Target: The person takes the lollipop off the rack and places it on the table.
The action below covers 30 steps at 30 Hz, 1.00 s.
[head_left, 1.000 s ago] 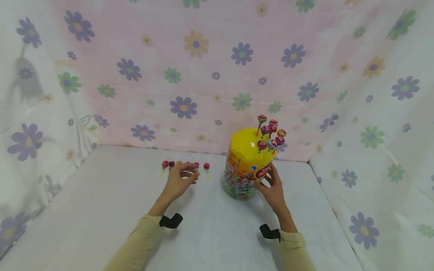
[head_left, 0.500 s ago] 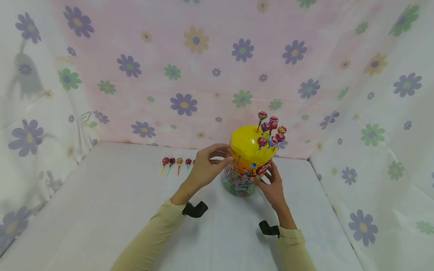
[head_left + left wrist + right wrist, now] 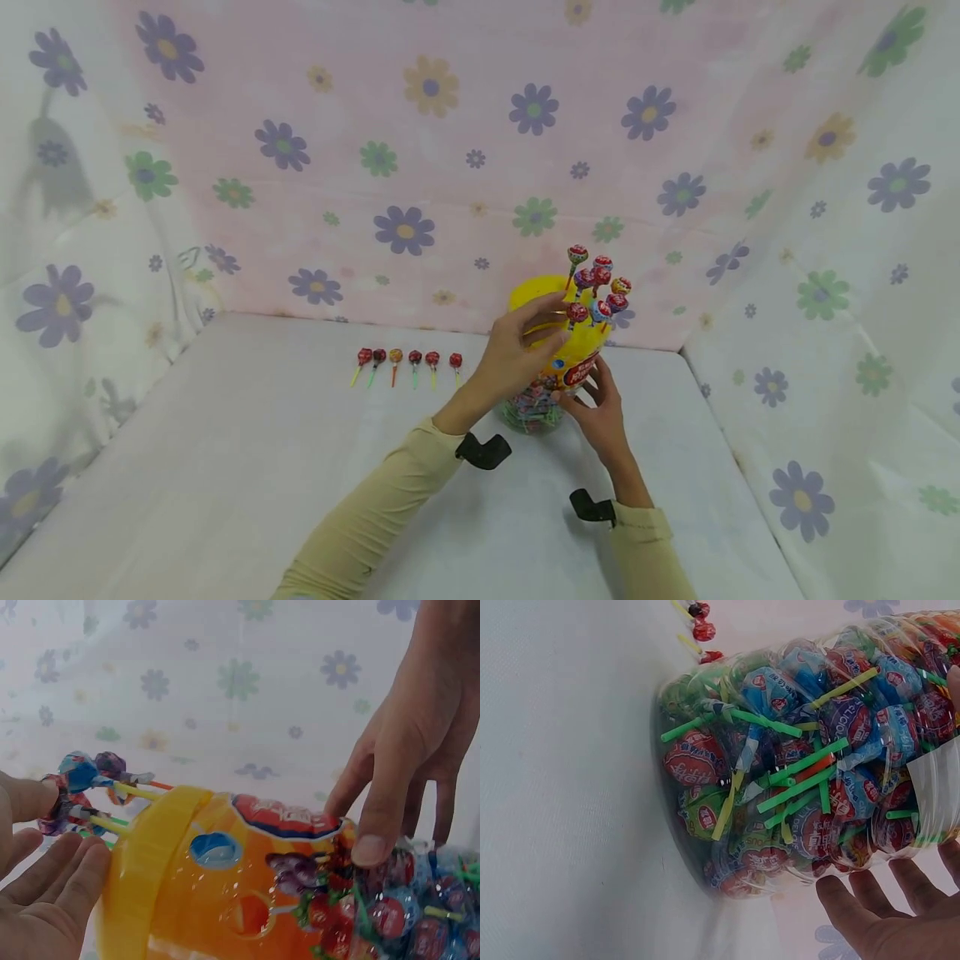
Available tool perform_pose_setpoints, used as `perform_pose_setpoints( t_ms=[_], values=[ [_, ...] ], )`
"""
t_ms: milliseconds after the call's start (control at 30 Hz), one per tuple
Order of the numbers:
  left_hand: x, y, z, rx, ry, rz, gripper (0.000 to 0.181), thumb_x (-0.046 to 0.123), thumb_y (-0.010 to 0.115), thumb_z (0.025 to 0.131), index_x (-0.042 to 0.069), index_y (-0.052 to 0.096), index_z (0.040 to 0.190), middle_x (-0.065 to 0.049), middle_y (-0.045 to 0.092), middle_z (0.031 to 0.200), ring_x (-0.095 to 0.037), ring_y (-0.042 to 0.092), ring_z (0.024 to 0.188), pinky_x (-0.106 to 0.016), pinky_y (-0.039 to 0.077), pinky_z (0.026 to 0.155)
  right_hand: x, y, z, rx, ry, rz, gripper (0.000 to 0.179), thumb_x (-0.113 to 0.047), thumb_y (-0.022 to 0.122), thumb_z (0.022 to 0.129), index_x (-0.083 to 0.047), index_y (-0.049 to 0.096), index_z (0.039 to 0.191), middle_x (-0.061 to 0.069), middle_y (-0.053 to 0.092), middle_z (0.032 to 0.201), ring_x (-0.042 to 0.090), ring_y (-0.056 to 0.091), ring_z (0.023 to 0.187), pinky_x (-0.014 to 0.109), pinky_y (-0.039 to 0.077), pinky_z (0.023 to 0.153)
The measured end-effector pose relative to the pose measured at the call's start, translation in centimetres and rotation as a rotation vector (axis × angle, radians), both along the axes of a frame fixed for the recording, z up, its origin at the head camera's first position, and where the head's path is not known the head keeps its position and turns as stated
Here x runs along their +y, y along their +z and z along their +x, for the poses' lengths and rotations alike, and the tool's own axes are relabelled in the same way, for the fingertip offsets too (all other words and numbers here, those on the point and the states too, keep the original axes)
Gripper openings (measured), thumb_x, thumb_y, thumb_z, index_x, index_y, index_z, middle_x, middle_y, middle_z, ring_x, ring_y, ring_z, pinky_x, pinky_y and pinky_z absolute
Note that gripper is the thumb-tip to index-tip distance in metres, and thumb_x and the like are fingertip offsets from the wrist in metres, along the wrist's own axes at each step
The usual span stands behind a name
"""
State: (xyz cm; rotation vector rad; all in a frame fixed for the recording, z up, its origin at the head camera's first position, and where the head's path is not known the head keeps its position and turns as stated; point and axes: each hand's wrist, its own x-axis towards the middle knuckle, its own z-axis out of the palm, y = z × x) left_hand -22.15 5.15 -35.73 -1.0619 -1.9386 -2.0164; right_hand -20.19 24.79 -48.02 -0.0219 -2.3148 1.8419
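A tall clear jar (image 3: 531,412) of wrapped lollipops stands tilted on the table, its yellow lid (image 3: 536,289) upward. Several lollipops (image 3: 602,276) stick up from the lid's right side by their sticks. My left hand (image 3: 513,354) reaches over the lid, fingers and thumb apart around a dark red lollipop (image 3: 577,312) at the front of the cluster. In the left wrist view, one fingertip overlaps that lollipop's head while the other fingers lie beside the lid. My right hand (image 3: 602,421) holds the jar's right side, thumb in front and fingers behind.
Left of the jar, several loose lollipops (image 3: 415,358) lie in a row on the white table (image 3: 300,467), heads away from me. Flowered cloth (image 3: 315,208) hangs behind and at both sides.
My left hand has moved right from above the lollipop row, past the jar's left side, to the lollipops on the lid. The right hand keeps its hold on the jar.
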Motion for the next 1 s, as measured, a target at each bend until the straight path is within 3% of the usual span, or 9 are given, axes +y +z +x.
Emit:
perform_pose_setpoints(
  t_ms=[400, 733, 1000],
  values=[
    [1.4, 0.2, 0.1, 0.028, 0.020, 0.018, 0.041, 0.000, 0.061, 0.100, -0.005, 0.055, 0.140, -0.022, 0.064, 0.133, -0.033, 0.065, 0.120, -0.029, 0.054, 0.102, -0.1, 0.0, 0.1, -0.001, -0.008, -0.002, 0.091, -0.018, 0.079, 0.091, -0.026, 0.024, 0.162, 0.011, 0.033, 0.163, 0.041, 0.039, 0.145, 0.058, 0.040, 0.114],
    [2.0, 0.2, -0.2, 0.078, 0.113, 0.050, 0.034, -0.002, 0.068, 0.095, -0.005, 0.063, 0.128, -0.020, 0.071, 0.120, -0.031, 0.071, 0.109, -0.031, 0.059, 0.093, -0.2, 0.2, 0.0, -0.004, -0.001, -0.025, 0.092, -0.018, 0.079, 0.090, -0.027, 0.023, 0.162, 0.011, 0.033, 0.163, 0.040, 0.039, 0.145, 0.058, 0.039, 0.115],
    [1.9, 1.1, -0.8, 0.078, 0.162, 0.177, 0.028, -0.002, 0.070, 0.093, -0.003, 0.067, 0.122, -0.019, 0.071, 0.116, -0.030, 0.073, 0.101, -0.033, 0.062, 0.085, 0.0, -0.3, -0.2, -0.014, -0.022, -0.006, 0.091, -0.022, 0.081, 0.089, -0.030, 0.026, 0.161, 0.007, 0.037, 0.161, 0.037, 0.042, 0.143, 0.057, 0.041, 0.114]
  ],
)
